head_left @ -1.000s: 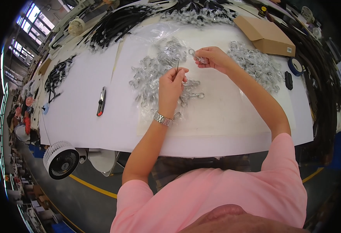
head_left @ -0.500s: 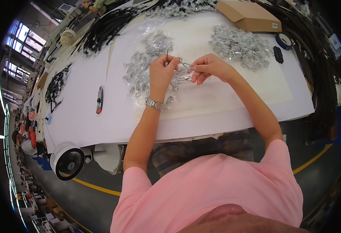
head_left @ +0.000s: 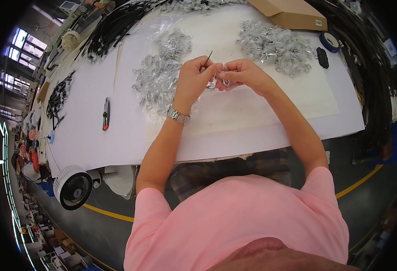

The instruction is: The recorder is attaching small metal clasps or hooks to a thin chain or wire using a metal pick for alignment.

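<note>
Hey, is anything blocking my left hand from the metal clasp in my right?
Nothing solid visible. The left hand, holding a slim tool, is right beside the metal clasp in the right hand; only clear plastic seems to surround it.

White label [head_left: 318, 23] with dark marks on cardboard box [head_left: 293, 14], too small to read from here. Nothing legible elsewhere.

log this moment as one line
left hand: holds thin tool | right hand: holds metal clasp | position: close together over table | nearby: left clasp pile, right clasp pile, utility knife
</note>
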`<state>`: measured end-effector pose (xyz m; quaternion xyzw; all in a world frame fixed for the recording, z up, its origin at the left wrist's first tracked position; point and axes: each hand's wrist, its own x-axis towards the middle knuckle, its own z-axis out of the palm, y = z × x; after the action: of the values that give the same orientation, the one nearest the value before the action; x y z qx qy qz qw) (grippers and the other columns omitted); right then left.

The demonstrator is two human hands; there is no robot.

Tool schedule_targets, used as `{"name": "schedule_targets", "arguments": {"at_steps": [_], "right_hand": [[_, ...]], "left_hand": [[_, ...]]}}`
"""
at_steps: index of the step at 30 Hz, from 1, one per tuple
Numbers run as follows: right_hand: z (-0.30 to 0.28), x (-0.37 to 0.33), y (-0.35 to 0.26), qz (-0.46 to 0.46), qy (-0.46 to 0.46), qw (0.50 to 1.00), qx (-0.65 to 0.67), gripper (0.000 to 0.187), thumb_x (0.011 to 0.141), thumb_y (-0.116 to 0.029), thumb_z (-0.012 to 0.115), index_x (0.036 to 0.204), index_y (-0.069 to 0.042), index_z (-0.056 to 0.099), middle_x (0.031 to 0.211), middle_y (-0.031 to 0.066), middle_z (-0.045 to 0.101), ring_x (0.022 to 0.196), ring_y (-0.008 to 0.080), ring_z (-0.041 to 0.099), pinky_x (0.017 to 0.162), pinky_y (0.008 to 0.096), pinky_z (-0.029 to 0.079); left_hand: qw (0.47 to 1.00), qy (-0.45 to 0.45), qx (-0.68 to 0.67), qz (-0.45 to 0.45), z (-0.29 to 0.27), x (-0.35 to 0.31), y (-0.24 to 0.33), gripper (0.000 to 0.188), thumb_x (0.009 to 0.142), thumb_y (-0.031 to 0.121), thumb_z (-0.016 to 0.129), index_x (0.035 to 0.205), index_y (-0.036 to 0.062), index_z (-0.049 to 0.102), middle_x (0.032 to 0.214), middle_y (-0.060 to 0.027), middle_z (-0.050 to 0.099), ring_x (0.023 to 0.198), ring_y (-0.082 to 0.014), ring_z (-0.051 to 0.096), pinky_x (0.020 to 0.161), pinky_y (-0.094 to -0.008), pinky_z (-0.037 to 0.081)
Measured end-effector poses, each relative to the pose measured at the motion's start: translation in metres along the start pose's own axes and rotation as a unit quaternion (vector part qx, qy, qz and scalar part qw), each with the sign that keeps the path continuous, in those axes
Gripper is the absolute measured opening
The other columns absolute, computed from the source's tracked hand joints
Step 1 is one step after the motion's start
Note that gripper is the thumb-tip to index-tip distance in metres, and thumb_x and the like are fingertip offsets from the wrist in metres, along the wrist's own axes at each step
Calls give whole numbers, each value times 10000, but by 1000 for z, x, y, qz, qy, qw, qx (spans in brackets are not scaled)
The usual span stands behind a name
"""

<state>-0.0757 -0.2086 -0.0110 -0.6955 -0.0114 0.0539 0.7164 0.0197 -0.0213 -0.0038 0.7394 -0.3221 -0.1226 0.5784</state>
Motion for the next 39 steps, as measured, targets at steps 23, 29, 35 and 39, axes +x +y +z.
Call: {"name": "schedule_targets", "arguments": {"at_steps": [23, 29, 35, 39], "right_hand": [[23, 23, 11, -30, 183, 953, 241, 286, 1036, -315, 648, 1110, -46, 713, 1045, 45, 729, 952, 148, 678, 951, 324, 553], [28, 26, 23, -14, 166, 969, 184, 342, 1043, -381, 629, 1127, -67, 735, 966, 10, 712, 903, 113, 649, 881, 294, 540], [28, 16, 12, -89, 177, 972, 128, 391, 1057, -344, 579, 1175, 1, 721, 986, 72, 747, 829, 132, 677, 859, 284, 555], [30, 10, 4, -129, 234, 950, 162, 388, 1056, -326, 576, 1135, 21, 731, 1060, 123, 765, 871, 163, 721, 880, 289, 566]], "left_hand": [[996, 61, 21, 53, -1, -3, -6, 255, 972, 243, 731, 1067, 6, 736, 811, 10, 683, 585, -41, 504, 532, -227, 395], [986, -46, -144, -69, -1, -5, -12, 297, 977, 257, 731, 1081, -21, 724, 857, -46, 736, 539, -48, 526, 464, -212, 391], [936, -167, -265, -161, -3, -5, -21, 292, 1015, 218, 680, 1179, -23, 703, 880, -37, 705, 519, -17, 435, 431, -193, 291], [935, -175, -264, -159, 0, -7, -15, 219, 1014, 194, 677, 1080, -13, 704, 887, -44, 713, 519, -15, 435, 434, -192, 304]]}}
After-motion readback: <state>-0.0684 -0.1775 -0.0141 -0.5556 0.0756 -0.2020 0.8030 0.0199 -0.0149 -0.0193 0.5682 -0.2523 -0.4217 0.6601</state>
